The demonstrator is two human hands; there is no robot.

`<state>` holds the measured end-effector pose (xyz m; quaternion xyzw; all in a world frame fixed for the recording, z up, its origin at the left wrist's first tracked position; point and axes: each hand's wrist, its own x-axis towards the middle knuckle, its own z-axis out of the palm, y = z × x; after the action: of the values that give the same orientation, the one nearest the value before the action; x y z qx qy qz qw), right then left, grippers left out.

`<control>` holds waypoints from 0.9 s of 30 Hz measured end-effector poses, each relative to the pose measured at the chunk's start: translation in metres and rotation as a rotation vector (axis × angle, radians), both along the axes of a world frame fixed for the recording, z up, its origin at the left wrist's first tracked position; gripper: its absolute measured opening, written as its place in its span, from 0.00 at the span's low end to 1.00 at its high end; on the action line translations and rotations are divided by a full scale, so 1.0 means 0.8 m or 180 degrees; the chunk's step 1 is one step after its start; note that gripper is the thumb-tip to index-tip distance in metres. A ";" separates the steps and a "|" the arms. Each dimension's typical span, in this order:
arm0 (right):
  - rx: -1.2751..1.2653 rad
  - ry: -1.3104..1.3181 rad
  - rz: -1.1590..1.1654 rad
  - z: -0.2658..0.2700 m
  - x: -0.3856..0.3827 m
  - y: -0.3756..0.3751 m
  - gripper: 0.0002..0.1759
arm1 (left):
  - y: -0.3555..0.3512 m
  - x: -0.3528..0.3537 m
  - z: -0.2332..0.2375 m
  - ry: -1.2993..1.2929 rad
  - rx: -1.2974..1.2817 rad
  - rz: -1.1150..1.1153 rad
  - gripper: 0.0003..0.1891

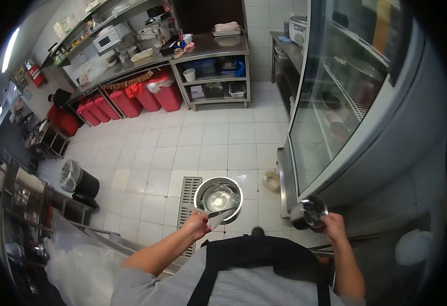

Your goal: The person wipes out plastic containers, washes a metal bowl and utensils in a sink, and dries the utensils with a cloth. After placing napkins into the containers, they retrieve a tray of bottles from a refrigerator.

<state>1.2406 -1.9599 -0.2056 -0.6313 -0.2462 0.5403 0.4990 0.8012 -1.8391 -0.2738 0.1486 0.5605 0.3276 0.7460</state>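
My left hand (197,225) is closed round something white with a dark, narrow blade-like part (221,213) pointing right, over the near rim of a large round metal pot (198,192). Inside the pot the surface is shiny, and its contents are hard to make out. On the right, my right hand (334,226) grips the edge of a small metal bowl (309,212), which is tilted in front of the fridge's lower corner.
A floor drain grate (188,204) lies left of the pot. The glass-door fridge (325,112) rises at right, with a pale container (271,180) beside its base. Left are a black bin (87,183) and metal racks. Red bins (126,103) stand under the far counter (208,47).
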 end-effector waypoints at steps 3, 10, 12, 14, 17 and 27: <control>-0.0047 -0.0277 0.0074 -0.052 -0.025 0.098 0.07 | 0.040 -0.014 0.004 -0.0027 0.0027 0.0387 0.14; 0.0100 -0.0497 -0.0192 -0.124 -0.042 0.350 0.12 | 0.141 -0.062 -0.019 0.0280 -0.0108 0.1085 0.10; -0.0028 -0.0687 -0.0055 -0.139 -0.037 0.424 0.11 | 0.173 -0.064 -0.009 0.0422 -0.0068 0.1262 0.08; -0.0077 -0.0658 0.0107 -0.140 -0.037 0.492 0.09 | 0.206 -0.068 -0.002 0.0556 -0.0045 0.1386 0.06; -0.0043 -0.0478 0.0049 -0.140 -0.030 0.587 0.09 | 0.267 -0.065 0.005 0.0766 0.0004 0.1486 0.04; 0.0033 -0.0283 -0.0338 -0.152 0.032 0.851 0.08 | 0.597 -0.042 0.048 0.2176 0.0576 0.0580 0.08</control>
<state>1.2660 -1.2791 -0.3272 -0.6642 -0.2371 0.4832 0.5188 0.7677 -1.3614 -0.2351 0.2644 0.7571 0.3724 0.4671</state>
